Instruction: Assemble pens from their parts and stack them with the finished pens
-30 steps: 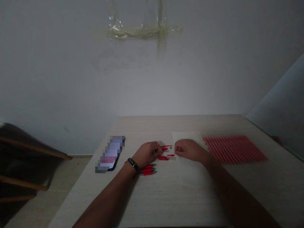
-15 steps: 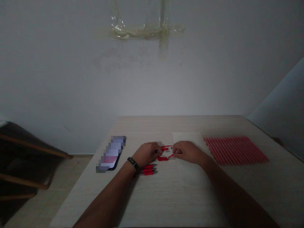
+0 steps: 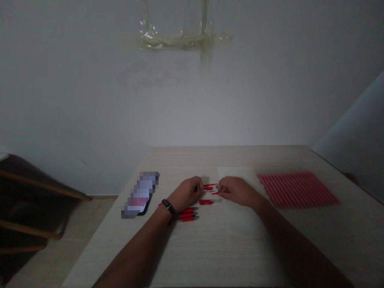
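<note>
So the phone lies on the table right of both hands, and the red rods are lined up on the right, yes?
No: the head view shows the phone on the table left of both hands, beyond the left hand. The red rods are lined up on the right, past the right hand.

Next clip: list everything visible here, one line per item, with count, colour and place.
table: one, pale wood, lower middle.
phone: one, dark, screen blurred out, on the table's left part.
red pens: about three, red with dark tips, side by side by the left wrist.
small red parts: a few, red, between the hands.
paper sheet: one, white, just beyond the right hand.
red rods: many, red, a tight row on the table's right.
dark furniture: one, wooden rails, far left.
tape: yellowed clear strips, on the wall, top.
wristband: one, black, left wrist.
left hand: fingers curled at the parts, grip unclear.
right hand: likewise, facing it.
</note>
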Available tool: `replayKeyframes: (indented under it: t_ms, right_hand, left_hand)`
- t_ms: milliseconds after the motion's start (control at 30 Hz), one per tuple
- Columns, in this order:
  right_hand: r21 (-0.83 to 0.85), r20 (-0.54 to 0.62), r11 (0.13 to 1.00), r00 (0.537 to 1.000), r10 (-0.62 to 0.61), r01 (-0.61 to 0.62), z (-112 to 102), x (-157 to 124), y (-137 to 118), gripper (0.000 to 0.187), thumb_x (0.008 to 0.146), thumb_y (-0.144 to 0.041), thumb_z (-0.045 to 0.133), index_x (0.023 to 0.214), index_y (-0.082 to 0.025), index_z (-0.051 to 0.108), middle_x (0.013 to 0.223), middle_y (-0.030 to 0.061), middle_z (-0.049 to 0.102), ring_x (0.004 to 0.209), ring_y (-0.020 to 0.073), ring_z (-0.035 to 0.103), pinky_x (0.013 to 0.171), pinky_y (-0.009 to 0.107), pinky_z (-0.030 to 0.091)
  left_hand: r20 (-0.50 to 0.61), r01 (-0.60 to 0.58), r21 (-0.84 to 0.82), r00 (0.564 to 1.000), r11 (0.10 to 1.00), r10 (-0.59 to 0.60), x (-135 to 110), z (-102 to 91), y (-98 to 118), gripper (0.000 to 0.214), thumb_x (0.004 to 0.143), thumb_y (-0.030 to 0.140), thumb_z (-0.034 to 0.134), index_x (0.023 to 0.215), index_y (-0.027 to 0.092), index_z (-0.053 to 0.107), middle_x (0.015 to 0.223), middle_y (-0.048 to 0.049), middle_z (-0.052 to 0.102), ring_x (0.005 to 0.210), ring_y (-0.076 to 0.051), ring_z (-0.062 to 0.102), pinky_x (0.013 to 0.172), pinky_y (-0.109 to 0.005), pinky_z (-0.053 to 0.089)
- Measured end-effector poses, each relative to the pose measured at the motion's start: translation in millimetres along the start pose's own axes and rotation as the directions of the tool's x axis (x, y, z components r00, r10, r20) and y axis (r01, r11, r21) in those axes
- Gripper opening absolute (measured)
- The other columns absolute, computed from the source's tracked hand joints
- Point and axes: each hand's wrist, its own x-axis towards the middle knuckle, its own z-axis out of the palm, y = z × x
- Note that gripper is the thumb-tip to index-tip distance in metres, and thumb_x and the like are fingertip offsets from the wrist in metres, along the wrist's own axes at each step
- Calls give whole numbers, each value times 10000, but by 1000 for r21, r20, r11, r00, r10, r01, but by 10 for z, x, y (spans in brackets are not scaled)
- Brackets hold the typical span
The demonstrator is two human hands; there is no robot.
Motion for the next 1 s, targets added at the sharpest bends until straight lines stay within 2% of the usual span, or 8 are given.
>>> replayKeyframes:
  t_ms: [133, 233, 333, 467, 633, 833, 1000]
  right_hand:
    - [16, -56, 1000, 998, -15, 16, -3, 12, -2, 52, 876, -244, 667, 894, -203, 693, 843, 20, 682, 762, 154, 597, 680, 242, 371]
    - [24, -64, 999, 998, -28, 30, -6, 16, -4, 56, 880, -244, 666, 904, -205, 699, 854, 20, 682, 779, 156, 603, 690, 243, 378]
    - [26, -74, 999, 997, -28, 30, -16, 15, -11, 45, 869, -230, 677, 896, -201, 699, 860, 20, 684, 784, 156, 605, 692, 244, 383]
    - [50, -101, 998, 995, -21, 27, -39, 13, -51, 40, 870, -216, 672, 897, -198, 696, 864, 23, 687, 783, 154, 609, 692, 242, 396]
    - [87, -126, 996, 992, -23, 34, -46, 10, -112, 38, 866, -194, 666, 896, -194, 690, 858, 22, 683, 770, 150, 605, 683, 242, 407]
    - [84, -155, 993, 985, -74, 88, -13, 16, -130, 17, 855, -177, 671, 869, -187, 672, 834, 17, 665, 757, 142, 599, 688, 243, 407]
    - [84, -186, 990, 977, -99, 117, -2, 11, -131, 31, 851, -177, 678, 879, -186, 668, 832, 14, 660, 753, 140, 595, 690, 243, 411]
  left_hand:
    - [-15, -7, -68, 1000, 998, 6, 5, 4, 12, 81, 890, 185, 571, 917, 168, 645, 819, -25, 653, 718, -148, 564, 644, -242, 411]
    - [-37, -102, -81, 994, 992, 99, 10, 7, 2, 214, 932, 180, 519, 1084, 188, 669, 934, -45, 661, 819, -158, 590, 743, -265, 450]
    - [-40, -164, -73, 986, 984, 161, 16, 6, -6, 266, 939, 145, 483, 1064, 203, 710, 1000, -63, 653, 909, -170, 604, 823, -287, 461]
    - [-51, -80, -133, 996, 988, 73, 12, 8, 20, 169, 903, 150, 551, 957, 176, 709, 907, -42, 684, 806, -151, 603, 737, -258, 453]
    - [-40, -5, -324, 999, 946, -9, -6, 25, 59, 99, 868, 239, 656, 881, 144, 682, 766, -13, 667, 673, -117, 558, 621, -220, 412]
    - [-55, 4, -475, 998, 880, -34, 15, 98, 3, 142, 825, 266, 701, 840, 133, 653, 761, -31, 663, 688, -122, 573, 650, -235, 452]
    - [-41, 16, -469, 998, 883, -40, 17, 124, -11, 127, 809, 246, 707, 838, 136, 649, 772, -32, 678, 690, -121, 579, 654, -235, 454]
